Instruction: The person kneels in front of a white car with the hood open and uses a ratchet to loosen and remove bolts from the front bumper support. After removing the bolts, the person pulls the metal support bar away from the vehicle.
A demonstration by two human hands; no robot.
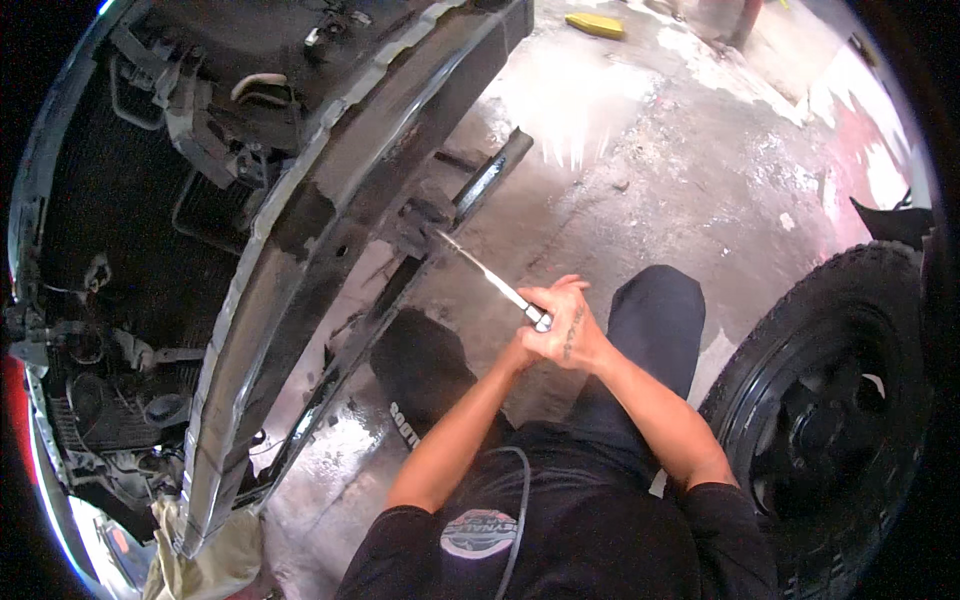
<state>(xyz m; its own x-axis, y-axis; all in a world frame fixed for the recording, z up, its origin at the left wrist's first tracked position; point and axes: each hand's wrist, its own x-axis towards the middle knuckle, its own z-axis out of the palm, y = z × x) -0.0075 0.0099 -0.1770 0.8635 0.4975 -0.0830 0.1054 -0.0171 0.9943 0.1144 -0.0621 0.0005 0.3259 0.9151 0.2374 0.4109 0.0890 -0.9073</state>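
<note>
My right hand [568, 328] is closed around the back end of a ratchet with a long silver extension bar [488, 279], its thumb lying along the head. Pressed in below and partly behind it is my left hand [521, 351], closed at the same end. The overlap of the hands hides most of the handle. From there the bar slants up and left to a dark metal bracket [428, 226] under the vehicle's front. Its tip meets the bracket; the fastener there is too small to make out.
A large dark bumper beam [345, 215] crosses the left side, with a radiator area [110, 215] behind it. Below runs a narrow dark bar [493, 172]. A black wheel [825, 425] stands at my right. Tan cloth [215, 560] hangs lower left; a yellow object [596, 25] lies on the wet floor.
</note>
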